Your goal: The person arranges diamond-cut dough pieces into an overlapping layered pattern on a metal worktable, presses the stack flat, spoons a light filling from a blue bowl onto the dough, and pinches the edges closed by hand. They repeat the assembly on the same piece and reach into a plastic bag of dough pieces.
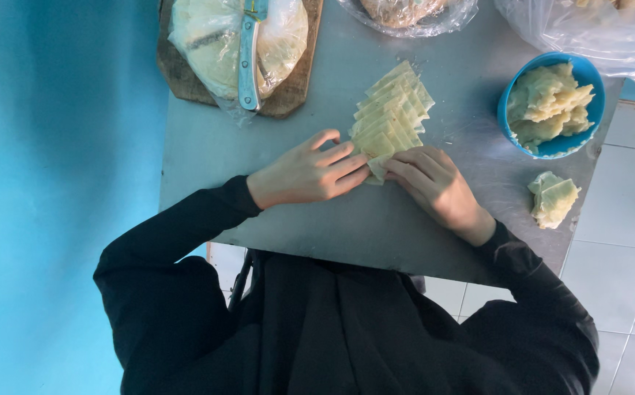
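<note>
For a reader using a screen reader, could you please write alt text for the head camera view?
Seen from above, a person in black sleeves presses the left hand and right hand onto the near end of a fanned row of pale dough sheets on a grey metal table. A blue bowl of folded dough stands to the right, and a knife lies on a bagged stack on a wooden board.
</note>
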`<state>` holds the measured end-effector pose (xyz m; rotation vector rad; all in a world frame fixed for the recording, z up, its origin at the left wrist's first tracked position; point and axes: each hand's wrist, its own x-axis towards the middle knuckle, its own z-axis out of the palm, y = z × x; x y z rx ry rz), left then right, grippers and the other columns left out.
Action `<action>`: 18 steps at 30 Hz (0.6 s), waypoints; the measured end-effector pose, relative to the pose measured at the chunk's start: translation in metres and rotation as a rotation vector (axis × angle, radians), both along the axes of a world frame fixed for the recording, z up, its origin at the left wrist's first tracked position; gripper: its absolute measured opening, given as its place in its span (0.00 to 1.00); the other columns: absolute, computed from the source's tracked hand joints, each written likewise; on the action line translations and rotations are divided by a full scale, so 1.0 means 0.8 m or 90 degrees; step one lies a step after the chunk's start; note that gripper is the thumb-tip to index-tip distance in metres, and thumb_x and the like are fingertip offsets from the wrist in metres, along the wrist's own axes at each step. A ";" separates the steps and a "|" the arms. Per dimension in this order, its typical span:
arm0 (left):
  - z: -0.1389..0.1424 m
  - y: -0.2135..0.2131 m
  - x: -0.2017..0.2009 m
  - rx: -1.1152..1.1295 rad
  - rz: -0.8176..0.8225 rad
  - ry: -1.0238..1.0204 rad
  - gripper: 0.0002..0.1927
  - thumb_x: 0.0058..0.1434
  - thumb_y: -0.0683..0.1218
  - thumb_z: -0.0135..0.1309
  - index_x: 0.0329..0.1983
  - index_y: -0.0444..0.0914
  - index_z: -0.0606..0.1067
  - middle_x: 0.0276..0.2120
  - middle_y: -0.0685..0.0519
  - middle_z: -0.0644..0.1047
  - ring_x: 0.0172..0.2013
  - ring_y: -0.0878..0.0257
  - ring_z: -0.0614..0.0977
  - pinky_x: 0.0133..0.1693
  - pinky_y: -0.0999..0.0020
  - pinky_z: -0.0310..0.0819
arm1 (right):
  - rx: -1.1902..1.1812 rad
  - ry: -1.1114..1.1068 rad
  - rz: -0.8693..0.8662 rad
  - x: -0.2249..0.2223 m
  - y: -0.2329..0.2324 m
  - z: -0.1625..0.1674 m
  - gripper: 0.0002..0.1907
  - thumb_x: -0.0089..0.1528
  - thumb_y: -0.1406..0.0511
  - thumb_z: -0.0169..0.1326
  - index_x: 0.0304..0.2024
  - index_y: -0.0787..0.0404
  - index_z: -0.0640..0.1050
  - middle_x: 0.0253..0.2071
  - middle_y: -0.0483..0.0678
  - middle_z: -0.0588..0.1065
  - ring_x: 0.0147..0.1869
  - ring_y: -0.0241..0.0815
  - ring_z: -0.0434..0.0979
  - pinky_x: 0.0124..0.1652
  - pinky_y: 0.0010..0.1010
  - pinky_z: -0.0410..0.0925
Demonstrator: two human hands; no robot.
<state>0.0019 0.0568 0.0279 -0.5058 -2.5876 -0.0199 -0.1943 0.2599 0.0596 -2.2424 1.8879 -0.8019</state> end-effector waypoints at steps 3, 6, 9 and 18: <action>-0.001 -0.001 0.000 -0.009 -0.001 0.000 0.13 0.66 0.46 0.56 0.52 0.41 0.80 0.53 0.57 0.78 0.52 0.63 0.76 0.56 0.60 0.68 | 0.023 0.033 0.005 -0.003 0.004 0.001 0.22 0.58 0.72 0.59 0.56 0.60 0.79 0.50 0.49 0.75 0.56 0.49 0.77 0.55 0.39 0.70; -0.002 -0.002 -0.002 -0.029 -0.001 0.011 0.13 0.67 0.47 0.56 0.53 0.41 0.80 0.53 0.59 0.77 0.52 0.64 0.75 0.56 0.62 0.68 | 0.043 0.066 0.006 -0.005 0.007 -0.001 0.25 0.57 0.72 0.57 0.58 0.58 0.79 0.52 0.48 0.74 0.59 0.48 0.76 0.56 0.40 0.69; -0.003 -0.004 -0.002 -0.043 0.001 0.013 0.14 0.66 0.47 0.56 0.54 0.41 0.80 0.53 0.59 0.78 0.52 0.63 0.75 0.57 0.63 0.68 | 0.054 0.073 0.005 -0.006 0.010 -0.004 0.25 0.58 0.71 0.57 0.60 0.57 0.79 0.54 0.47 0.74 0.60 0.48 0.75 0.57 0.40 0.69; -0.013 -0.002 -0.005 -0.039 0.008 0.013 0.20 0.65 0.46 0.56 0.60 0.42 0.80 0.54 0.60 0.78 0.51 0.63 0.76 0.54 0.66 0.69 | 0.062 0.145 0.004 -0.006 0.015 -0.011 0.28 0.57 0.70 0.57 0.62 0.56 0.78 0.54 0.46 0.74 0.61 0.48 0.74 0.56 0.39 0.69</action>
